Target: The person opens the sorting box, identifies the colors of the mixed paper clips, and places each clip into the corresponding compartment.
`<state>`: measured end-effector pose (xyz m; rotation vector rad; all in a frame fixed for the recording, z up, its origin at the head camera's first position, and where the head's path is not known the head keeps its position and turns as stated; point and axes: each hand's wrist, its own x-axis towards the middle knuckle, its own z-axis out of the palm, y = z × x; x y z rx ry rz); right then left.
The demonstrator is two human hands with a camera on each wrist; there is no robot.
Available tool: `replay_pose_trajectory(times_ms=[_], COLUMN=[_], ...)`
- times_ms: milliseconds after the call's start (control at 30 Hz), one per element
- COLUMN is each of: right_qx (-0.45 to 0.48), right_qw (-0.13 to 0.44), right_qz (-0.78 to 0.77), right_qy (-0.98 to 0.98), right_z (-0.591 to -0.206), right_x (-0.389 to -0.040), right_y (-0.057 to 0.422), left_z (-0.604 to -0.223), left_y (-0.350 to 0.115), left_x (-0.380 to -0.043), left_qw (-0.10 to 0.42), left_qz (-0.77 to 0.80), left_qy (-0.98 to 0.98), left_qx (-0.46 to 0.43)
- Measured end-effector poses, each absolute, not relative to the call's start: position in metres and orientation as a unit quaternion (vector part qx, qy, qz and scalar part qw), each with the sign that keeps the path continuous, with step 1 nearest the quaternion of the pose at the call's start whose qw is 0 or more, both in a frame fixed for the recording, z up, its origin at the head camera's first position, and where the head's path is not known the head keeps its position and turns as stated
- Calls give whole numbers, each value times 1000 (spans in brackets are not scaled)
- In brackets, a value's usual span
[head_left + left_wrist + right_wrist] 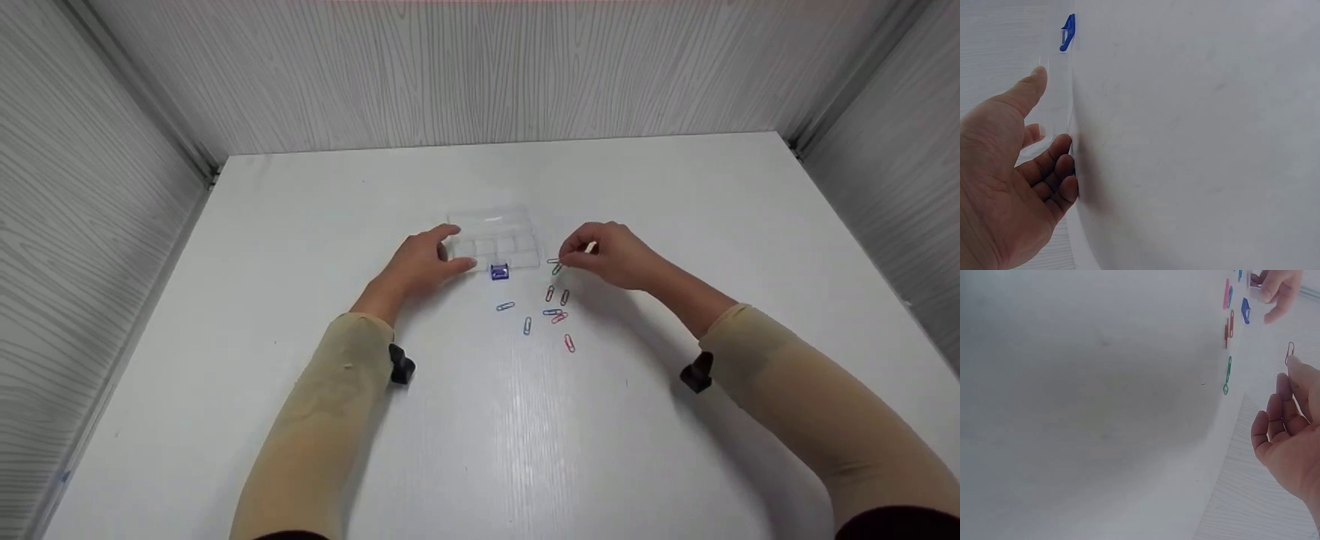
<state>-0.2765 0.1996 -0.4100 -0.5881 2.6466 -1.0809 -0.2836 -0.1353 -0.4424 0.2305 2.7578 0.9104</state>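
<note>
A clear plastic box (pixel 527 260) divided into small compartments lies on the table, with a blue latch (pixel 499 271) at its front side. My left hand (pixel 420 259) holds the box by its left end, thumb near the front and index finger farther back. In the left wrist view the other fingers curl beside the box's edge. Just right of the box, my right hand (pixel 611 255) pinches a reddish-brown paper clip (pixel 1287 360) between thumb and fingertip, raised above the table. Below those fingertips lies a green paper clip (pixel 556 269).
Several loose paper clips are scattered in front of the box: a blue clip (pixel 505 306) at the left, a red clip (pixel 569 343) nearest me, and two dark red ones, including a dark red clip (pixel 565 298). A wood-grain panel (pixel 480 75) stands behind the white table (pixel 480 450).
</note>
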Motion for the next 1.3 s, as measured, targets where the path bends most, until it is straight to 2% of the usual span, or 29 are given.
replay_pose_trajectory(times_ms=[467,1000,1300], right_qx=[-169,-111,-119], right_qw=[64,92,79], right_qz=[-374,-358,-367], right_qy=[910,923,919], right_z=[-409,-419,-421], right_x=[-308,-331,-330], right_y=[167,141,149], left_z=[-441,-441,-442], left_y=[-135,-135,-135], left_x=[-281,-279,-283], left_qw=[109,103,109], left_qz=[305,316,312], left_qy=[942,939,940], left_qx=[89,86,81])
